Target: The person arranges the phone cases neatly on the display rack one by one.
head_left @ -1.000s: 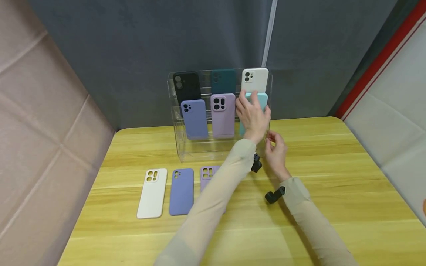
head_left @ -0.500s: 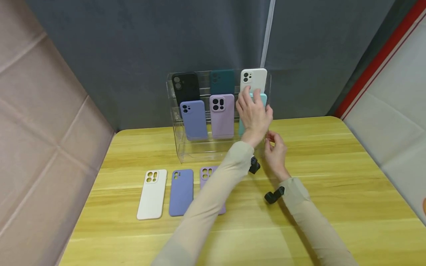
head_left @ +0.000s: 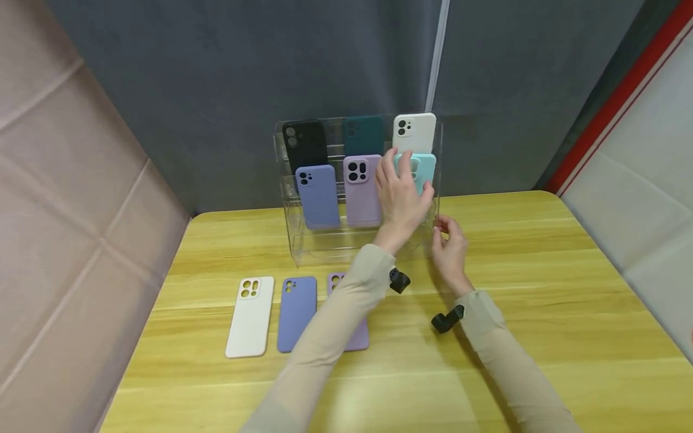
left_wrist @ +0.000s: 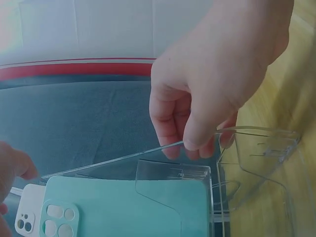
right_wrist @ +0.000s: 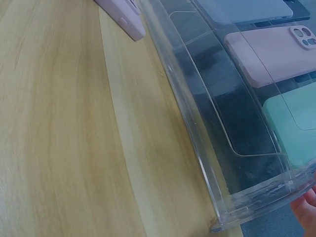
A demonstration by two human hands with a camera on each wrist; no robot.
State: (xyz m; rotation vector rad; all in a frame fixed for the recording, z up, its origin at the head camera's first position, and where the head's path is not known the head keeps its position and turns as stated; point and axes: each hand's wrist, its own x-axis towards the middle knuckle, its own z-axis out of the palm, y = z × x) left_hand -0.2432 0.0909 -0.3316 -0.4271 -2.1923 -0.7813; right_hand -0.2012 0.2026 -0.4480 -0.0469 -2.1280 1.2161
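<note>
A clear tiered display stand [head_left: 319, 245] bears several phone cases. My left hand [head_left: 402, 201] hovers in front of its lower right, fingers spread, covering part of a mint phone case [head_left: 425, 167]. Whether the fingertips touch that case cannot be told. In the left wrist view, the mint case lies against the rack, and only a bit of the left hand [left_wrist: 11, 170] shows at the left edge. My right hand [head_left: 450, 249] pinches the stand's right side panel between thumb and fingers, seen closely in the left wrist view.
On the stand are black [head_left: 304, 141], teal [head_left: 363, 135], white [head_left: 415, 129], blue [head_left: 318, 198] and pink [head_left: 363, 195] cases. White [head_left: 249, 325], blue [head_left: 295, 319] and purple [head_left: 357, 337] cases lie on the wooden table [head_left: 541, 288]. A grey curtain [head_left: 216, 108] hangs behind.
My left hand has shifted left and slightly down, uncovering more of the mint case, including its camera cutout. My right hand stays at the stand's side.
</note>
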